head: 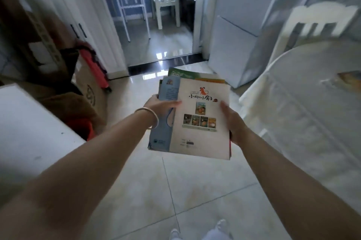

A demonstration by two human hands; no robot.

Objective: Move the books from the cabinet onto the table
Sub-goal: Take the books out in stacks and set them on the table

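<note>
I hold a stack of thin picture books (197, 134) flat over the tiled floor, in the middle of the view. The top one has a white back cover with a blue strip, a small orange dog and several little pictures. My left hand (159, 106), with a bangle on the wrist, grips the stack's left edge. My right hand (233, 122) grips its right edge. A round table (304, 114) under a white cloth stands to the right, apart from the stack. One book (350, 79) lies on it near the right edge of the view.
Cardboard boxes (58, 68) and a red object crowd the left, beside a white surface (29, 128) at the near left. A white chair (316, 23) stands behind the table. Ahead, a doorway with a dark threshold (166, 64) leads to a room with a desk and chair.
</note>
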